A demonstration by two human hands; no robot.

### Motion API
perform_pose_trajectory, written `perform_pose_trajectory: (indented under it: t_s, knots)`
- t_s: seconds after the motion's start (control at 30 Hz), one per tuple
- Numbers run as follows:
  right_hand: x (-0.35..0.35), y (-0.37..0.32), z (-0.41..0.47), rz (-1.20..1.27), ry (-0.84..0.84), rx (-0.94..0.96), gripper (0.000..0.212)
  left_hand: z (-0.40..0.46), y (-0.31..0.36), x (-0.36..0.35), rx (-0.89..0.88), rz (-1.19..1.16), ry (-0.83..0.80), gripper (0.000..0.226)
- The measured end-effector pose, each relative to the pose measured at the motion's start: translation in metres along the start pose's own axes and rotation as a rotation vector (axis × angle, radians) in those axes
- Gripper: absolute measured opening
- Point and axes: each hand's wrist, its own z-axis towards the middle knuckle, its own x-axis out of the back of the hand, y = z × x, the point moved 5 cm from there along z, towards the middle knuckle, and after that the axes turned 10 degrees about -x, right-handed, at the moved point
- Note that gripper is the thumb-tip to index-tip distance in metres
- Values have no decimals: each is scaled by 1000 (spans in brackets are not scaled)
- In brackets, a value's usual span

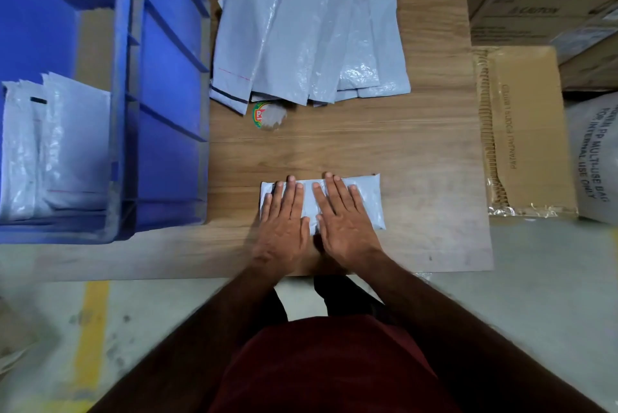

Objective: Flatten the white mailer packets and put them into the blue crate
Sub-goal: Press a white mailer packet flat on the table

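Observation:
A white mailer packet [369, 200] lies lengthwise near the front edge of the wooden board [418, 152]. My left hand [282, 222] presses flat on its left half with straight fingers. My right hand [344, 217] presses flat on its middle beside the left, fingers spread. The packet's right end sticks out uncovered. A pile of several white mailer packets [301, 41] lies fanned at the back of the board. The blue crate [160, 78] stands to the left, and several flattened packets [57, 148] stand upright inside it.
A round green-and-red labelled lid or tape roll [267, 115] lies just in front of the pile. Cardboard boxes [528, 132] stand to the right and behind, with a white printed sack [592, 158] at far right. A yellow floor line [93, 335] runs at lower left.

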Motion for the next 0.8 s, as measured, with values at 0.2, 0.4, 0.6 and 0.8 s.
perform_pose_trajectory:
  t_s: [0.2, 0.4, 0.6, 0.8]
  knots:
    - [7, -14, 1, -8, 1, -13, 71, -4, -7, 11, -67, -30, 11, 66]
    - [-7, -35, 0, -36, -25, 43, 72, -24, -38, 6, 7, -9, -7, 69]
    - [-3, -35, 0, -19, -92, 54, 69, -20, -31, 18, 2, 59, 2, 71]
    - [21, 7, -22, 72, 22, -13, 75, -18, -18, 11, -365, 142, -51, 82]
